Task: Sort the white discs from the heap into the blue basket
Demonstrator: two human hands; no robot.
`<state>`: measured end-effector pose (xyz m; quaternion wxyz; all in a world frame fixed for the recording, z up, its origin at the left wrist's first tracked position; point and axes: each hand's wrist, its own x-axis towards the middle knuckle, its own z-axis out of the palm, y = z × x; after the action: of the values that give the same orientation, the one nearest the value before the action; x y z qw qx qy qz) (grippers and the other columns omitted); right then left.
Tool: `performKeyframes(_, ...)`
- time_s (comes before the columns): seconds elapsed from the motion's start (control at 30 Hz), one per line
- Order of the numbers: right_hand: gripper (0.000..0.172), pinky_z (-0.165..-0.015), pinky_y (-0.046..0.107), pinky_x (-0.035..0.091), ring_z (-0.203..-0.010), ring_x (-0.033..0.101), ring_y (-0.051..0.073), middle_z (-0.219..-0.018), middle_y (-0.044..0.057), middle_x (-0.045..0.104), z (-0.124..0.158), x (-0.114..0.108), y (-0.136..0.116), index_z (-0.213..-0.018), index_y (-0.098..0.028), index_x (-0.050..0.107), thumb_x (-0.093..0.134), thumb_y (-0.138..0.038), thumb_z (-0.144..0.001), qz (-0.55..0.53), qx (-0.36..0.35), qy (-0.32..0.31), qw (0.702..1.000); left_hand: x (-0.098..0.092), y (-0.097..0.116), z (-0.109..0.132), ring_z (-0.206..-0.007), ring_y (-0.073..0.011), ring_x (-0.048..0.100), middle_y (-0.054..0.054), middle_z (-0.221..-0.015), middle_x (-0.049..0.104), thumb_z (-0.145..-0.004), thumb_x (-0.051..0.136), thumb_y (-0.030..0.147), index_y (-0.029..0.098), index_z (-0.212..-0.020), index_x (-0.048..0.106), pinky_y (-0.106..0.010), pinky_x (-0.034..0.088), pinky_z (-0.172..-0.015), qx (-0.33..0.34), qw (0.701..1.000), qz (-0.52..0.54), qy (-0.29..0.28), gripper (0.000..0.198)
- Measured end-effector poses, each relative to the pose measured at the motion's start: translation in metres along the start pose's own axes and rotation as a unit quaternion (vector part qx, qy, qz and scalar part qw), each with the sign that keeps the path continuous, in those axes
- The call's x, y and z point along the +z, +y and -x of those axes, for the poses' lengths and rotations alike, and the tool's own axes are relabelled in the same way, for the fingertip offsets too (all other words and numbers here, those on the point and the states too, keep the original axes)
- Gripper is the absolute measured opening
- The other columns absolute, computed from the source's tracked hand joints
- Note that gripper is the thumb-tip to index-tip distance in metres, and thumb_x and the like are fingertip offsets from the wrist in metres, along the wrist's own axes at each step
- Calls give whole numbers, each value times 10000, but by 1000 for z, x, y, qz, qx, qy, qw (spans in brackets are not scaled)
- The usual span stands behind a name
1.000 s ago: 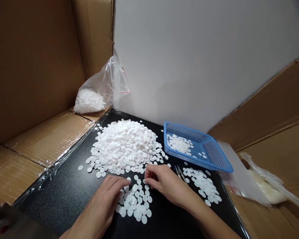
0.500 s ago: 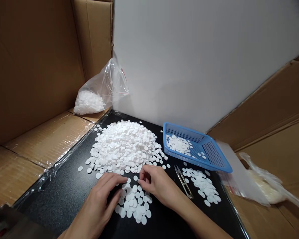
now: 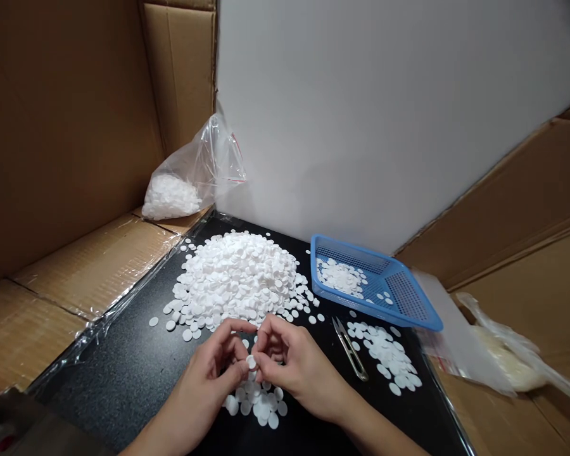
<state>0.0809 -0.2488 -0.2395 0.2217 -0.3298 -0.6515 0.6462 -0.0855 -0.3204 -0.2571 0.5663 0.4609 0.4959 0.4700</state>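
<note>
A small round white disc (image 3: 251, 361) is pinched between the thumb tips of both hands, just above the table. My left hand (image 3: 204, 373) reaches it from the left, with curled fingers and the thumb pressed to the disc's edge. From the other side, my right hand (image 3: 304, 367) grips it with thumb and bent fingers. Below the hands lies a small loose group of white discs (image 3: 261, 405), partly hidden by them. A large heap of the same discs (image 3: 237, 278) rises just beyond my fingers.
Right of the heap, a blue plastic basket (image 3: 375, 307) holds some discs. Thread snips (image 3: 350, 351) lie near my right forearm, beside another spread of discs (image 3: 389, 358). A clear bag of discs (image 3: 173, 195) stands at back left. Cardboard and a grey wall (image 3: 361, 114) surround the black table (image 3: 114, 367).
My hands have come together over the small group. A disc is now held between them, and my left fingers have lifted off the table and curled.
</note>
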Motion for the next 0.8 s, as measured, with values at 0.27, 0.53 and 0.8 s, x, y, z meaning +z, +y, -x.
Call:
performKeyframes(0.27,88,-648,228,467,-691,597,130,-782,-37,600,2,0,0,-962,-224,523,593,-223,-910,43,-31,-36,998,1,2,0,-721,-152,590,40,-745,555,-885,664,432,252,-1166,557,-259,467,-687,0,999,40,-19,351)
performKeyframes(0.53,194,-595,223,376,-655,535,132,-721,-29,596,-1,-10,3,-802,-206,560,519,-43,-900,316,-3,-74,946,-34,-8,12,-732,-184,627,3,-822,660,-954,525,350,254,-1019,635,-264,478,-663,99,929,-334,129,160)
performKeyframes(0.8,218,-797,281,476,-905,603,194,-1019,55,594,-12,-4,17,-1062,-201,690,701,-96,-871,370,-102,-44,922,-40,-21,12,-964,-208,640,-20,-1040,668,-970,482,188,291,-1080,623,-300,513,-831,140,903,-400,70,207)
